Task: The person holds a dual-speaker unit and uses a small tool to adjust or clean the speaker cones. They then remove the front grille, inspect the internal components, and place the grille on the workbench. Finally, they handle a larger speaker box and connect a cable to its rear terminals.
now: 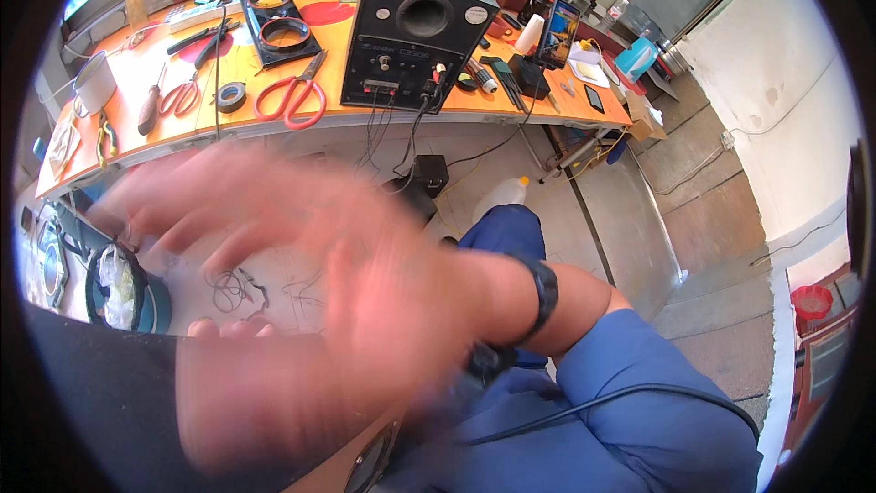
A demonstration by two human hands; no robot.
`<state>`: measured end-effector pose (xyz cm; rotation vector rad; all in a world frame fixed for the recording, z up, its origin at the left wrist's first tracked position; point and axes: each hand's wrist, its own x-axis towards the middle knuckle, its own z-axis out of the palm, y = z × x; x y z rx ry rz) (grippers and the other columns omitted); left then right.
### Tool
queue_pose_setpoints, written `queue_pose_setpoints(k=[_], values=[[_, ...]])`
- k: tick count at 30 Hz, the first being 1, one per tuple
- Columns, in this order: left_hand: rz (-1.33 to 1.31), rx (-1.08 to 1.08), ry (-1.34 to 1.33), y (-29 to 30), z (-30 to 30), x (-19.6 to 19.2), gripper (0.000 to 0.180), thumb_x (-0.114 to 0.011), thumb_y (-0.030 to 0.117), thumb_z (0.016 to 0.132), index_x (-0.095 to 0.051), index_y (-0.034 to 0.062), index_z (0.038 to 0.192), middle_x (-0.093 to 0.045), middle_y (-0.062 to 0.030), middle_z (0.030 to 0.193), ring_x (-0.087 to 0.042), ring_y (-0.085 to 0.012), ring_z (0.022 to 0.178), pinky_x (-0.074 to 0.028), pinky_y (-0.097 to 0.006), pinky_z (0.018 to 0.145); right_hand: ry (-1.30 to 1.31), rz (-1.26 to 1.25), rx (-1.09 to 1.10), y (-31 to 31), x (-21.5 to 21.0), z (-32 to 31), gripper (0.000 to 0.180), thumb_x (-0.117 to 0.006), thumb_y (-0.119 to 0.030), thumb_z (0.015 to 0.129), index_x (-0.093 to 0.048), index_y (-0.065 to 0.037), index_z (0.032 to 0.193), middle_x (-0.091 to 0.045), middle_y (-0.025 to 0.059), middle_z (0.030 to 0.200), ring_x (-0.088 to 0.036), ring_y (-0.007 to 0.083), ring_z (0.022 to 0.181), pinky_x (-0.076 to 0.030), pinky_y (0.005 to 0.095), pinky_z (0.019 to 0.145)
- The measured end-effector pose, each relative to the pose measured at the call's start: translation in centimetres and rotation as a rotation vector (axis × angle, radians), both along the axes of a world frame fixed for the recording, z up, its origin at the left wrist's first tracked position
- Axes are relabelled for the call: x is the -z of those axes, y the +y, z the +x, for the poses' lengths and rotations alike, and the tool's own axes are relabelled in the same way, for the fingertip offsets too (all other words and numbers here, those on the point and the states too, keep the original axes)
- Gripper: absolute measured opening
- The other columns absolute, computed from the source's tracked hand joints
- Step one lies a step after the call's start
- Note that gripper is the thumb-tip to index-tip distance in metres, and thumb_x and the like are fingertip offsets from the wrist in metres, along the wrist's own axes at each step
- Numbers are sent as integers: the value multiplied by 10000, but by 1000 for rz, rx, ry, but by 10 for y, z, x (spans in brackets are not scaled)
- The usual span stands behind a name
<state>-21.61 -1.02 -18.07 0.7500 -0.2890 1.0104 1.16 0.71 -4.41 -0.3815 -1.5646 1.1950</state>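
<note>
My right hand (pixel 301 210), smeared by motion, reaches across the middle from the right, with fingers stretched apart toward the left. Nothing shows in it. A black wristband (pixel 545 297) circles that wrist. Below it my left forearm (pixel 255 402) comes out of a dark sleeve (pixel 100 393) and passes behind the right hand. The left hand's fingers are mostly hidden. A few fingertips (pixel 228 329) show above the forearm; I cannot tell which hand they belong to. Beyond the hands, a black speaker box (pixel 420 27) stands on the orange table (pixel 333 96), next to red-handled scissors (pixel 292 102).
Pliers (pixel 107 140), a screwdriver (pixel 151 110), black tape (pixel 231 96) and a white mug (pixel 94 84) lie or stand at the table's left. A phone (pixel 594 99) lies at its right. A lined bin (pixel 123 292) and loose wires (pixel 242 290) are on the floor.
</note>
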Motion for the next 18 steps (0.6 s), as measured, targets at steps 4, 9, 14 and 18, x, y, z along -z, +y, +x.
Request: queue_pose_setpoints(k=[4, 9, 14, 18], values=[[33, -9, -33, 1, -3, -2, 700, -459, 537, 1057, -372, 102, 1599, -416, -149, 1612, -403, -304, 1494, -231, -597, 1274, 115, -644, 514, 66, 33, 54, 315, -592, -338, 1077, -617, -48, 1200, -719, 113, 1066, -741, 212, 863, -615, 321, 690], [63, -19, -56, 3, -6, -3, 685, -444, 526, 1068, -369, 104, 1601, -408, -147, 1618, -397, -302, 1498, -220, -603, 1278, 336, -857, 699, 113, 74, 94, 285, -631, -346, 1055, -599, -71, 1119, -718, 93, 969, -749, 248, 839, -627, 353, 679], [79, -24, -65, 8, -8, 0, 670, -429, 516, 1078, -365, 106, 1604, -400, -145, 1624, -391, -300, 1503, -208, -609, 1282, 483, -825, 653, 144, 88, 101, 297, -658, -385, 1039, -628, -98, 971, -711, 69, 885, -746, 247, 822, -618, 345, 677], [93, -47, -110, 13, -4, 4, 646, -410, 496, 1090, -367, 105, 1602, -399, -141, 1627, -386, -295, 1507, -197, -614, 1287, 518, -827, 694, 156, 90, 101, 280, -641, -352, 1052, -640, -96, 941, -713, 63, 866, -746, 243, 807, -613, 342, 666]])
